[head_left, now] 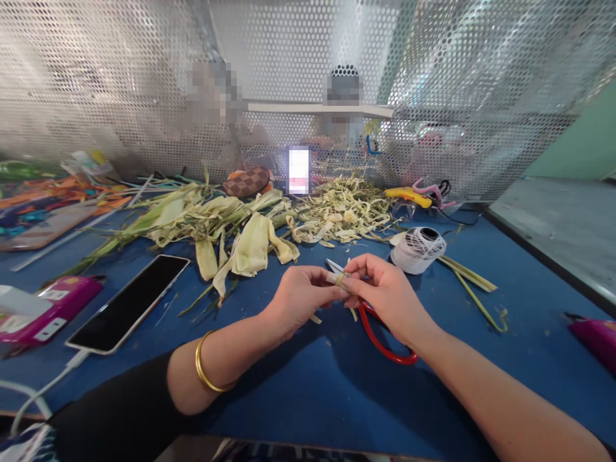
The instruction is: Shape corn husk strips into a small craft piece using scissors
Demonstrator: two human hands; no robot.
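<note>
Above the blue table, my left hand point(302, 295) pinches a small pale husk strip point(339, 280) between thumb and fingers. My right hand point(384, 290) is closed on the same piece from the other side, and the fingertips of both hands nearly meet. Red-handled scissors point(385, 350) show beneath and behind my right hand, with the blade tip pointing away to the left. My hands hide the middle of the scissors, and I cannot tell whether they rest on the table. A spool of white thread point(418, 250) stands just beyond my right hand.
Corn husks point(250, 247) and a pile of shredded strips point(344, 208) lie at the back. A phone point(129, 303) with a cable and a magenta power strip point(52, 308) are at left. Stalks point(469, 274) lie right. A perforated metal screen point(298, 58) closes the far side.
</note>
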